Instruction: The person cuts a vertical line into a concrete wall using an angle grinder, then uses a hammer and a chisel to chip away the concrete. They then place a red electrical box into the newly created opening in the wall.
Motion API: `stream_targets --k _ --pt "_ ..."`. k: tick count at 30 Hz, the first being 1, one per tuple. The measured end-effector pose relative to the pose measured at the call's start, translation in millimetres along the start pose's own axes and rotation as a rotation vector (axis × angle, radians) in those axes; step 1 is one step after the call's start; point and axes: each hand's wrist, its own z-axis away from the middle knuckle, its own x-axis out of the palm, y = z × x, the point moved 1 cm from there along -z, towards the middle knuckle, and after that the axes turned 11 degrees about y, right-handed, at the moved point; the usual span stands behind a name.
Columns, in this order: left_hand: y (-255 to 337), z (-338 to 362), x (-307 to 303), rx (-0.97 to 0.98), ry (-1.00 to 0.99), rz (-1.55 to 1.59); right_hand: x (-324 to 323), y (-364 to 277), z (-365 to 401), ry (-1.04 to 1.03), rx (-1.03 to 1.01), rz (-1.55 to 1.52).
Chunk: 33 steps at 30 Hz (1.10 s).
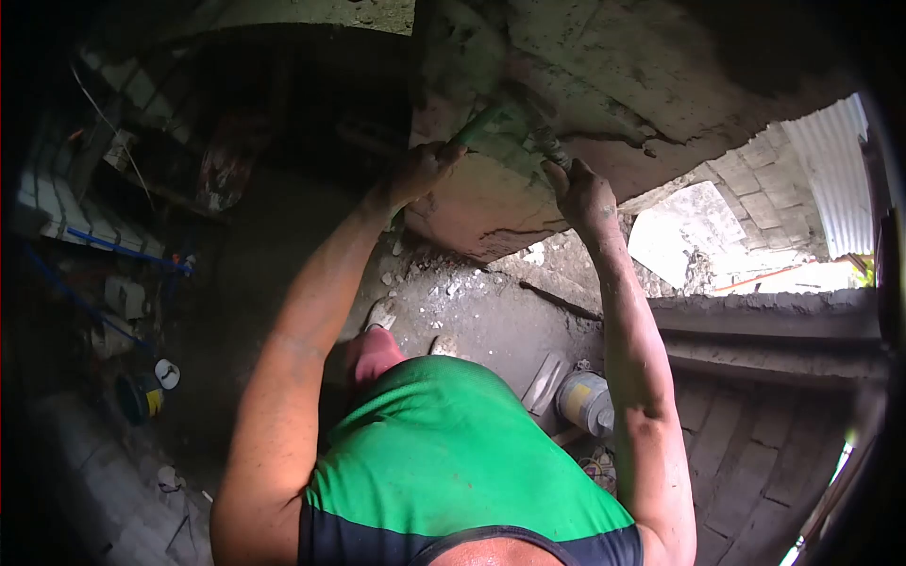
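Note:
Both arms reach up to a rough, stained concrete face point(491, 203). My left hand point(427, 175) is closed around the lower end of a green stick-like piece point(481, 124), which slants up to the right against the concrete. Fingers of my right hand point(587, 196) wrap round the lower end of a dark, mottled handle point(545, 141) that slants up to the left. The upper ends of the two pieces come close together in the shaded part; I cannot tell what kind of tools they are.
Rubble point(444, 288) lies on the floor below the concrete. Beside my right arm are a bucket point(585, 401) and a flat float-like tool point(543, 382). A block ledge point(764, 325) runs along the right. Blue pipe point(118, 243) and a dark bucket point(140, 398) are at the left.

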Motion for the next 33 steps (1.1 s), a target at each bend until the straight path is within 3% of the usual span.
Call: stream_targets --k 2,7,9,10,13,15,16,17,19,21,24,28,33 --pt "6 -6 -2 0.152 0.024 -0.243 -7 -4 -8 -0.062 0.175 -0.079" --pt "0 -7 4 0.058 0.086 -0.175 -47 -27 -2 0.072 0.169 -0.412" --pt "-2 -11 2 0.074 0.08 -0.223 -64 -45 0 0.362 -0.05 -0.631" --pt "-2 -11 2 0.133 0.103 -0.184 -48 -44 4 0.383 -0.054 -0.824" --pt "-8 -5 6 0.289 0.154 -0.17 12 11 0 -0.032 0.082 -0.17" --pt "-10 -22 14 0.432 0.192 -0.201 -5 0 1 -0.028 0.131 -0.144" --pt "-27 -29 26 0.429 0.307 -0.189 -11 -5 2 -0.053 0.164 -0.123" --pt "-60 -13 51 0.384 0.397 -0.175 -11 -3 25 -0.079 0.173 -0.12" --pt "-126 -7 105 0.528 0.597 -0.193 -7 4 31 0.027 0.206 -0.234" --pt "-126 37 119 0.504 0.349 -0.449 -17 3 56 0.014 0.35 -0.403" --pt "-129 68 115 0.465 0.358 -0.378 -16 28 94 0.051 0.464 -0.531" --pt "-60 47 88 0.397 0.431 -0.381 1 56 129 0.028 0.665 -0.878" --pt "-16 17 73 0.439 0.489 -0.409 -1 47 127 0.099 0.697 -1.091"
